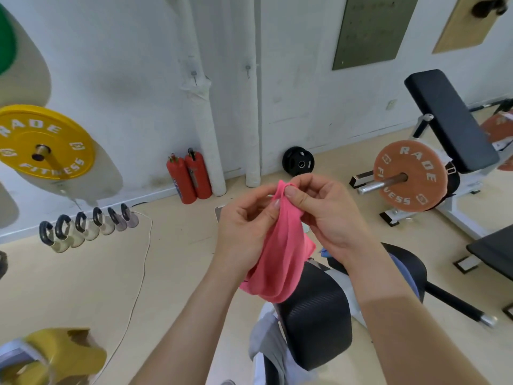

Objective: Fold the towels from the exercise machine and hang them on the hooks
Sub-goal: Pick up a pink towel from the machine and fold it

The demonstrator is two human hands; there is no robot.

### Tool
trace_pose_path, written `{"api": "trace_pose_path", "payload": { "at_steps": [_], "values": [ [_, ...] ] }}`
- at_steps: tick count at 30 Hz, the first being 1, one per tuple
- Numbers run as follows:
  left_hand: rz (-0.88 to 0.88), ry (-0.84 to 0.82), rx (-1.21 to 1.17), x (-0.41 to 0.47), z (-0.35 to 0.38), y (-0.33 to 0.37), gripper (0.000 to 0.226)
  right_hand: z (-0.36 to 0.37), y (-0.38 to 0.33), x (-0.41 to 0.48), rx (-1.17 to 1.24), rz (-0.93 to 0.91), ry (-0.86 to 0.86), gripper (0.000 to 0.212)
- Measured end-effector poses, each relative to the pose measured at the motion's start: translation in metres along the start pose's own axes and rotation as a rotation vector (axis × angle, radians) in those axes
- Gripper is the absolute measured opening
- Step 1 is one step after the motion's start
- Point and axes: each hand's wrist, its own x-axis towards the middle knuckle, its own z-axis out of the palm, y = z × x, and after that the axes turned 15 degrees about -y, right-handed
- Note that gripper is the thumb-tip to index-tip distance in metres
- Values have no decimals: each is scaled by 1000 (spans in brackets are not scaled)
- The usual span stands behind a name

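Observation:
A pink towel (280, 257) hangs bunched in front of me, above the black padded seat of the exercise machine (313, 315). My left hand (244, 226) pinches its upper edge from the left. My right hand (324, 209) pinches the same top edge with thumb and fingers from the right. A grey towel (266, 343) lies draped over the machine below the seat, and a bit of blue cloth (324, 252) shows behind my right wrist. Two small hooks (194, 75) (248, 68) are on the white wall ahead.
Two red fire extinguishers (188, 176) stand by the wall pipes. A yellow weight plate (44, 141) and a row of kettlebells (86, 226) are at the left. A bench with an orange plate (410, 176) is at the right. A white cable (144, 262) crosses the floor.

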Motion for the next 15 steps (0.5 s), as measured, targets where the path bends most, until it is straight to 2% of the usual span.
{"api": "trace_pose_path", "payload": {
  "at_steps": [4,7,11,15],
  "values": [
    [-7,-20,36,0,-3,-1,33,0,3,3,-18,22,33,19],
    [-32,-61,24,2,-8,-1,32,-2,2,6,-90,38,-19,25],
    [-45,-146,37,4,-21,-3,34,1,-6,9,-366,47,-51,18],
    [-196,-181,241,-3,-33,-32,44,-4,-4,21,-643,55,93,19]
  ]
}}
